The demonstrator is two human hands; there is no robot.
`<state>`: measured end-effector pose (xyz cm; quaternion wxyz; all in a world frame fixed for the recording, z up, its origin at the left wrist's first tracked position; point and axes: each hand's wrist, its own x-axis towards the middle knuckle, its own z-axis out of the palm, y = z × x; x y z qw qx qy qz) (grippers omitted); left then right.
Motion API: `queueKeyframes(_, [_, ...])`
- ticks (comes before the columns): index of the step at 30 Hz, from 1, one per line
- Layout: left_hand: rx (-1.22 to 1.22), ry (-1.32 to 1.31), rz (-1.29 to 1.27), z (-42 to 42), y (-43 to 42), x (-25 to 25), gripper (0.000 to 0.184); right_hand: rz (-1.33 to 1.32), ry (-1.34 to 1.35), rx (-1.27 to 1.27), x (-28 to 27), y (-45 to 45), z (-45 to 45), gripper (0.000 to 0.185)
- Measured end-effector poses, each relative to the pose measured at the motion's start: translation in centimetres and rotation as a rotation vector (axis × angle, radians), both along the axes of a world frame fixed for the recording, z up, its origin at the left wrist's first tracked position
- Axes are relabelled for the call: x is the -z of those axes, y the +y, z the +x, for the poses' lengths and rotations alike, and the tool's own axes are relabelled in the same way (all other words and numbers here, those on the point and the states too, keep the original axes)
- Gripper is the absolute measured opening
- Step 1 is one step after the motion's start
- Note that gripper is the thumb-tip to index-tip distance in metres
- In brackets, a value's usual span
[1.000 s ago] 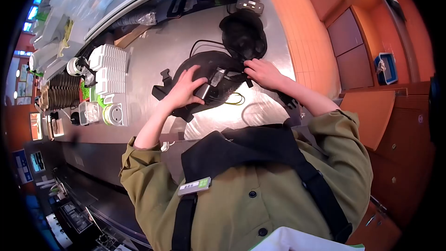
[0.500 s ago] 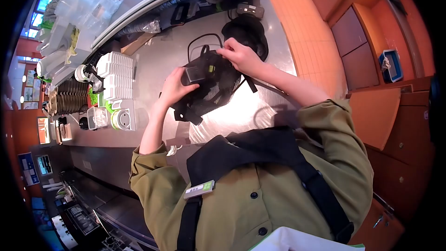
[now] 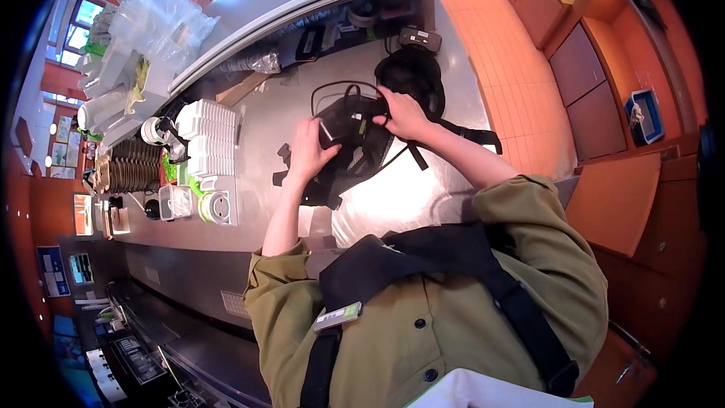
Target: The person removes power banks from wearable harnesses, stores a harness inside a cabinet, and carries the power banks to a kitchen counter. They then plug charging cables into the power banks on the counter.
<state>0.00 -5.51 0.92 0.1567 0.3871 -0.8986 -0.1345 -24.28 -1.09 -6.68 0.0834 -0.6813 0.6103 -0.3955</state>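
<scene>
A black mesh bag or harness (image 3: 366, 159), with straps and a top loop, lies on the metal counter. My left hand (image 3: 308, 153) is at its left side, fingers and thumb closed round a dark, shiny rectangular device (image 3: 332, 132) that rests against the mesh. At the upper right of the mesh piece, my right hand (image 3: 405, 117) grips its black edge, fingers curled; the exact spot is partly hidden. A thin black cable (image 3: 340, 83) arcs behind both hands. Beyond my right hand sits a rounded black padded item (image 3: 411, 79).
A small dark box (image 3: 420, 39) stands at the back of the counter (image 3: 272, 109), under a shelf edge (image 3: 317, 15). Stacked white containers (image 3: 210, 136) and a clear tub (image 3: 177, 202) stand to the left. An orange tiled floor (image 3: 483, 83) lies beyond the counter's right edge.
The view has shifted, so the scene sits farther right and lower. My right hand has come lower on the mesh piece's edge; the device has tilted under my left hand.
</scene>
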Motion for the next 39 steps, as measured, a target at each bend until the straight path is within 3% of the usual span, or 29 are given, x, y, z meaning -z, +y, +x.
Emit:
queueKeyframes(2, [0.068,-0.082,-0.011,0.0,-0.2,-1.2,0.061,-0.143,0.149,-0.059,0.4,0.3,-0.4,0.051])
queueKeyframes(3, [0.108,-0.127,-0.019,0.0,-0.1,-1.7,0.059,-0.009,0.12,-0.096,0.0,0.0,-0.5,0.031])
queueKeyframes(6, [0.21,-0.303,-0.028,-0.3,0.1,-3.5,0.054,0.141,0.173,0.029,-1.3,-1.2,-0.3,0.019])
queueKeyframes(10, [0.208,-0.517,-0.013,-0.9,0.3,-4.3,0.052,0.112,-0.003,0.124,-3.1,-1.1,-0.2,0.018])
queueKeyframes(13, [0.02,-0.69,-0.033,-3.1,1.0,-4.1,0.061,0.204,-0.243,0.178,-2.9,-0.2,-0.4,0.021])
queueKeyframes(16, [0.042,-0.539,-0.654,-4.2,1.5,-0.8,0.069,0.242,-0.378,0.181,-1.9,0.0,-1.3,0.022])
queueKeyframes(17, [0.032,-0.56,-0.634,-4.9,1.4,0.5,0.069,0.264,-0.387,0.18,-1.4,-0.1,-1.6,0.022])
queueKeyframes(20, [0.229,-0.236,-0.886,-5.3,2.5,2.7,0.053,0.354,-0.434,0.172,-1.4,0.2,-2.5,0.025])
queueKeyframes(23, [0.484,0.063,-0.585,-5.0,3.0,3.7,0.039,0.496,-0.463,0.136,-2.9,1.1,-3.4,0.026])
queueKeyframes(26, [0.114,0.157,-0.274,-4.8,5.6,2.9,0.042,0.527,-0.389,0.128,-3.1,1.4,-3.8,0.028])
queueKeyframes(27, [0.095,0.222,-0.269,-4.4,5.8,3.0,0.049,0.536,-0.349,0.138,-3.4,1.6,-3.7,0.029])
queueKeyframes(30, [-0.053,0.26,-0.175,-2.8,6.6,3.2,0.044,0.591,-0.368,0.15,-3.7,1.8,-3.7,0.031])
queueKeyframes(31, [-0.169,0.133,0.069,-2.7,7.0,2.7,0.032,0.617,-0.4,0.151,-3.7,1.9,-3.6,0.032])
queueKeyframes(34, [-0.146,-0.156,0.381,-3.0,6.5,1.1,0.023,0.622,-0.364,0.115,-4.8,2.1,-3.2,0.028])
queueKeyframes(37, [0.233,0.214,0.386,-3.8,5.8,1.1,0.016,0.532,-0.051,0.16,-5.0,2.3,-2.9,0.02])
queueKeyframes(38, [0.358,0.353,0.352,-4.0,5.7,1.0,0.015,0.443,-0.145,0.183,-4.6,2.2,-3.2,0.019])
queueKeyframes(39, [0.35,0.311,0.194,-3.9,6.2,0.4,0.014,0.354,-0.24,0.205,-4.2,2.2,-3.7,0.018])
